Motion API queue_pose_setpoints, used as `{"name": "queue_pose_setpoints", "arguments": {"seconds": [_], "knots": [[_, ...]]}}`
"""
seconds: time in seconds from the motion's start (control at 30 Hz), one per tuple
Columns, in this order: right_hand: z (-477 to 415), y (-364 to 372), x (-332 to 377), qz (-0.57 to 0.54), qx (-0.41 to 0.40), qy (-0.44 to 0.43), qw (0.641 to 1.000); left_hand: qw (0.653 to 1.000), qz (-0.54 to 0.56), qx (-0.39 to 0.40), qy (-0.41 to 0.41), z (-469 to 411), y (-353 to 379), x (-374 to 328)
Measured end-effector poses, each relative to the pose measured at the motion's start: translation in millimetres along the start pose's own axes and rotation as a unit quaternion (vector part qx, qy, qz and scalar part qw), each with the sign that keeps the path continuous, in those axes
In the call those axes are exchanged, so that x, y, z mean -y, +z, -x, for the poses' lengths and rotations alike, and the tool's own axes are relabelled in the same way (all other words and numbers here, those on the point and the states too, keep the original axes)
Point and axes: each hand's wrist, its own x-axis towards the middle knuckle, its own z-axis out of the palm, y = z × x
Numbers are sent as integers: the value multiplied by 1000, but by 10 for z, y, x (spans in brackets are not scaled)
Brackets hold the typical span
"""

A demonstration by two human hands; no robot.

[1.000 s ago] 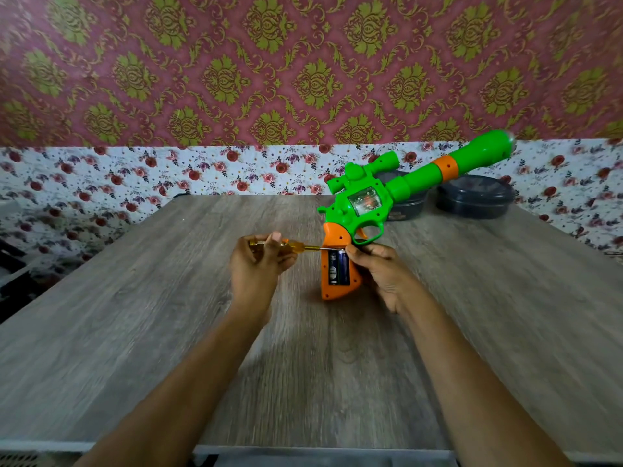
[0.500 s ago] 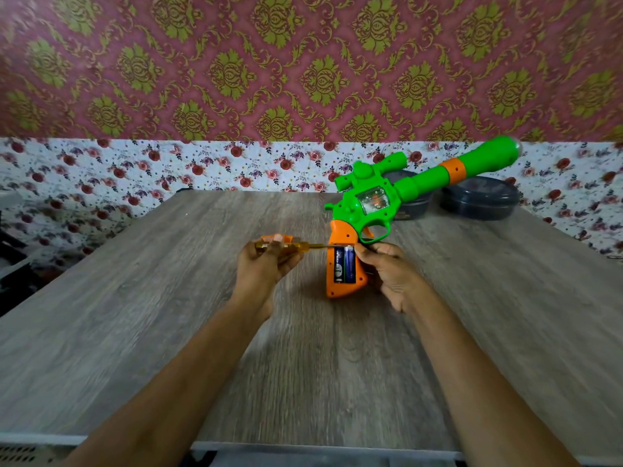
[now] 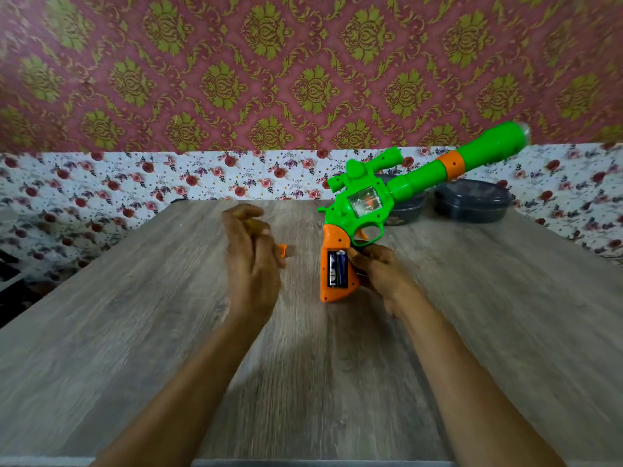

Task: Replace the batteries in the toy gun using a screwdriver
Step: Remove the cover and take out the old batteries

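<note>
Firstly, toy gun [image 3: 365, 205]: green body with scope, orange grip, held tilted over the wooden table [image 3: 135, 332], barrel rising toward the far right. Whether the butt touches the tabletop cannot be told. The grip's open side faces the wearer, apparently so that the compartment can be worked on.

Batteries [image 3: 337, 268]: two cells, upright and side by side in the uncovered compartment of the grip. They are exposed but not yet lifted out.

Right hand [image 3: 381, 273]: wraps the grip from the right, thumb tip at the compartment's right edge near the cell tops. It steadies the gun, and the thumb looks placed to lever a cell out.

Left hand [image 3: 253, 264]: blurred, raised left of the gun and apart from it, fingers curled round a yellow handle taken to be the screwdriver [image 3: 251, 224]. The shaft is not visible.

Small orange piece [image 3: 282, 250]: peeks out right of the left fingers, probably the compartment cover. Held or lying on the table, cannot tell.

Surroundings: dark lidded container [image 3: 472, 203] at the far right; second dark container [image 3: 406, 208] partly hidden behind the gun; patterned wallpaper [image 3: 303, 79] beyond. Nothing lies between the left hand and the compartment, and only the right thumb crowds the cells.
</note>
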Motion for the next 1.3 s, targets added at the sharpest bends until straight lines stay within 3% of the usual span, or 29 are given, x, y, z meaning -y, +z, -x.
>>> {"name": "queue_pose_setpoints", "arguments": {"seconds": [0.07,0.13,0.2,0.27,0.4,0.57,0.77,0.9,1.0,1.2,1.3], "knots": [[4,2,2,0,2,-7,1000,981,-165,97,44,-5,73,9],[11,4,3,4,-4,-10,1000,926,-306,206,76,-35,148,73],[13,1,-7,3,-8,-13,1000,881,-379,262,113,-29,220,170],[-2,-13,-20,7,-11,-18,1000,858,-405,281,147,33,280,264],[-28,-35,-39,9,-7,-17,1000,856,-396,273,190,63,286,357],[-15,-25,-38,10,0,-24,1000,896,-325,247,176,45,225,295],[-45,-51,-55,20,-25,-19,999,900,-314,262,153,42,201,303],[-63,-70,-66,16,-42,-3,999,944,-265,160,115,-88,87,315],[-67,-74,-72,27,-48,-9,998,913,-383,118,74,-140,-21,400],[-38,-51,-60,47,-48,-14,998,802,-558,213,6,-103,10,509],[-24,-45,-51,46,-49,-10,998,775,-579,251,-30,-84,-2,548]]}}
